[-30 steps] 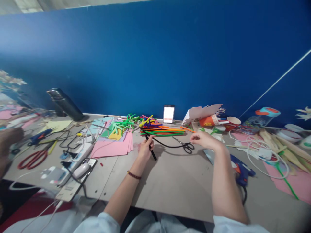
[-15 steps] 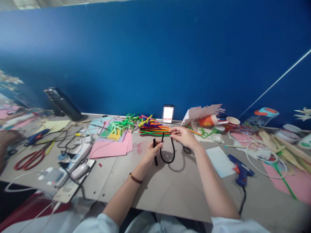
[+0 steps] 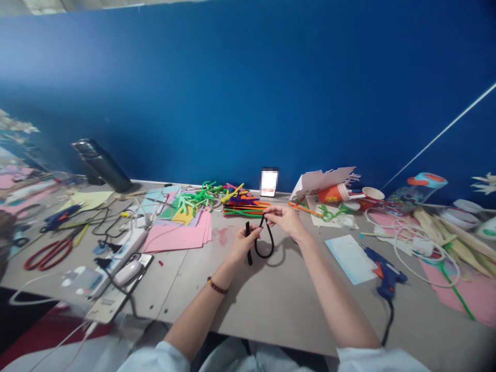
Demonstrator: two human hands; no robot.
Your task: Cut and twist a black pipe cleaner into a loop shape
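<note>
Black pipe cleaner (image 3: 264, 247) now hangs as a tighter loop than half a second ago, above the table (image 3: 279, 299). Left hand (image 3: 244, 244) pinches one end, right hand (image 3: 284, 219) the other; hands have closed in, bending well underway.

**No legible writing anywhere on the craft table**

The orange paper cup (image 3: 331, 193) lying on its side carries a yellow printed mark, too blurred to read. The small white card (image 3: 268, 182) standing against the blue wall is pixelated. Nothing else bears lettering that can be made out.
</note>
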